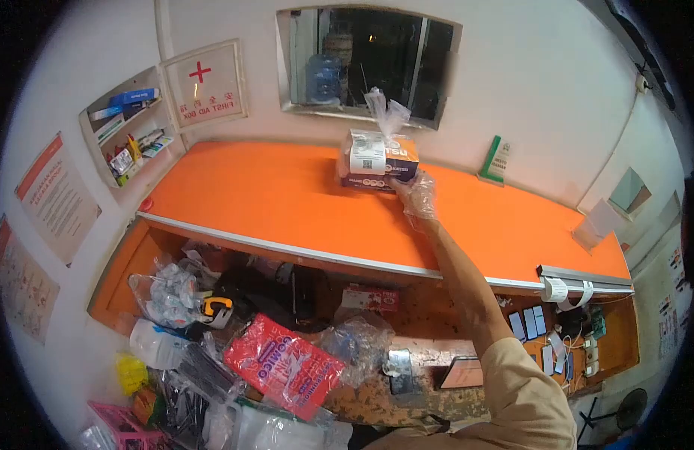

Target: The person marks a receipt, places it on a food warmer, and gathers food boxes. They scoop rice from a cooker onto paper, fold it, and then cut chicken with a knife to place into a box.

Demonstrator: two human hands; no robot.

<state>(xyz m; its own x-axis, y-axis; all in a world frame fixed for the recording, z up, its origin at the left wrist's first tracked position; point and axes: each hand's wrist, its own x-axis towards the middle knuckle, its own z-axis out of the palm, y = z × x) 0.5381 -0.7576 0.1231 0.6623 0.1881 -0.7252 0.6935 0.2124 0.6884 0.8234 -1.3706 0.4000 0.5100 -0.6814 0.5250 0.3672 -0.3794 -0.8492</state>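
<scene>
My right hand (420, 196), in a clear plastic glove, reaches across the orange counter (279, 180) and grips the lower right corner of a food box (401, 151). The box is orange and dark purple and sits near the back edge. A clear plastic bag wraps it, its knotted top (386, 112) standing up. On its front is a white printed label (368, 155) with a square code. The fingers behind the box are partly hidden. My left hand is out of view.
A green-and-clear stand (494, 160) and an acrylic holder (596, 225) stand on the counter to the right. Below are a red plastic packet (285, 364), plastic bags (170, 292), several phones (534, 322) and a tablet (463, 373). A window (369, 64) opens behind the counter.
</scene>
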